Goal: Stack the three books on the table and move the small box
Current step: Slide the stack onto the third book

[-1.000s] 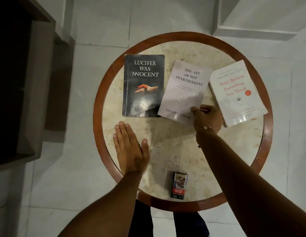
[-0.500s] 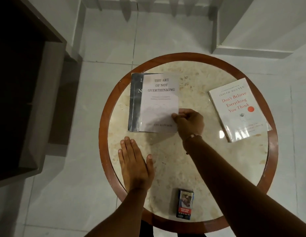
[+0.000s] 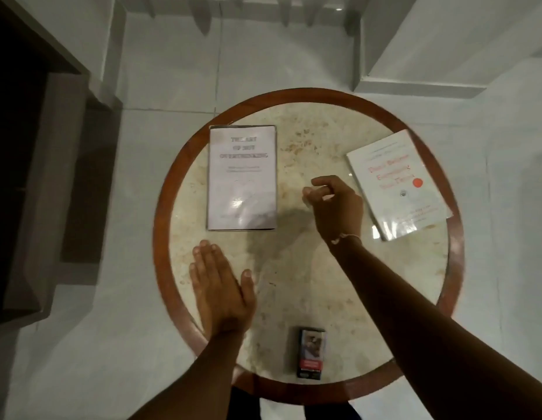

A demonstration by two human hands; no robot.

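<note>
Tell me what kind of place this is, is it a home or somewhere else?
Probably a room in a home, though that's a guess. A small round table with a wooden rim and stone-like top stands on pale floor tiles, holding paperback books and a small box. Dark furniture sits alongside.

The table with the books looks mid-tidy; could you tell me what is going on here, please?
A person is stacking books on a round table. The pale book lies on a dark one, only its edge showing. The right hand hovers empty, half curled, between that stack and the white book with red lettering, which lies apart. The left hand rests flat on the table. The small box sits untouched near the front edge.
</note>
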